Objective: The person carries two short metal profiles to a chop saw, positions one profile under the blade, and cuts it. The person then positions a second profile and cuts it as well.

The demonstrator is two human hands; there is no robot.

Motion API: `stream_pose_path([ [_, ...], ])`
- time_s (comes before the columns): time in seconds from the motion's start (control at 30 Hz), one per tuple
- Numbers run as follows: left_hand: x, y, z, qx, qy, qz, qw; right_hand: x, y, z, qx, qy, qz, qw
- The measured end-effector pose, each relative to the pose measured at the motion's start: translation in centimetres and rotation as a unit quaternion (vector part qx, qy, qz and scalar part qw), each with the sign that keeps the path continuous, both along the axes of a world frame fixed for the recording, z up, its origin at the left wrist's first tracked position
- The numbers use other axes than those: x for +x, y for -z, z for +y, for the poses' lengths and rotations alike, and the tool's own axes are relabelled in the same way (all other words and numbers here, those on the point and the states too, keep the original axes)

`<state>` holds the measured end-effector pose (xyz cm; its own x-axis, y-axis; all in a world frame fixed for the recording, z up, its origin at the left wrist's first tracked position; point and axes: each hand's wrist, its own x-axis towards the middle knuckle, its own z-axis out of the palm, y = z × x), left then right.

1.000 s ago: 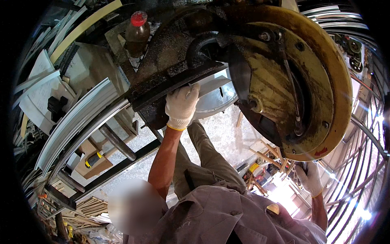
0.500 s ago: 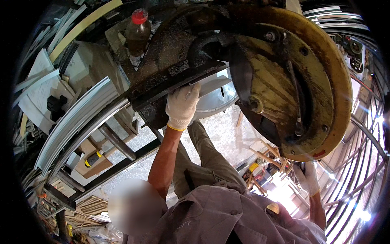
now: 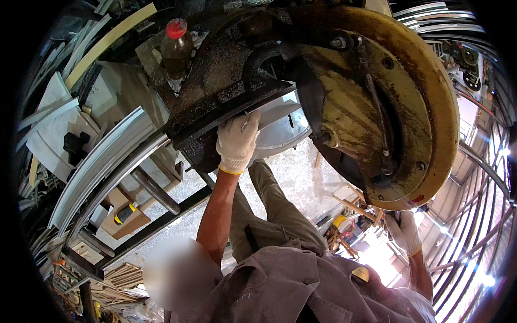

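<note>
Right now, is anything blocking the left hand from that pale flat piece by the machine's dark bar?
Nothing visible does: the gloved left hand is right at the visible left end of the pale flat piece, beside the dark bar. The big yellowish guard stands to the right, not between them.

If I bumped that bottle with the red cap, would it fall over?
It might tip, since the bottle looks tall and narrow. It could roll if it landed on its side, because its body looks round. It's probably heavier than an empty one, as there seems to be brown liquid inside.
</note>
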<state>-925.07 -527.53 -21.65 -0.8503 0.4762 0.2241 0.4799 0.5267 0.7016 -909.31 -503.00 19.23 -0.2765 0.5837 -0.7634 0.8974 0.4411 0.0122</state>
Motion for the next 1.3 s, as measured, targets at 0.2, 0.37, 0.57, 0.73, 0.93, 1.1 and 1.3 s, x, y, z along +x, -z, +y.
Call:
stream_pose_path([
  [0.2, 0.2, 0.2, 0.0, 0.002, 0.000, -0.006, 1.000, 0.5, 0.3, 0.3, 0.003, -0.018, 0.010, 1.000],
  [0.37, 0.2, 0.1, -0.1, -0.010, 0.005, -0.007, 1.000, 1.2, 0.4, 0.4, 0.017, -0.035, 0.026, 0.999],
  [0.57, 0.3, 0.3, -0.1, -0.011, 0.006, 0.002, 1.000, 0.3, 0.4, 0.1, 0.007, -0.020, 0.006, 1.000],
  [0.73, 0.6, 0.5, -0.1, -0.010, -0.013, 0.015, 1.000, 0.5, 0.3, 0.3, 0.009, -0.041, 0.004, 0.999],
  [0.93, 0.5, 0.3, -0.2, -0.026, -0.005, 0.003, 1.000, 0.4, 0.6, -0.1, 0.020, -0.024, 0.019, 0.999],
  [1.1, 0.5, 0.2, -0.1, -0.022, -0.008, 0.014, 1.000, 1.1, 0.8, 0.4, 0.010, -0.032, 0.015, 0.999],
  [1.3, 0.6, 0.5, -0.1, -0.028, -0.004, 0.015, 0.999, 1.3, 0.8, 0.4, 0.004, -0.016, 0.017, 1.000],
])
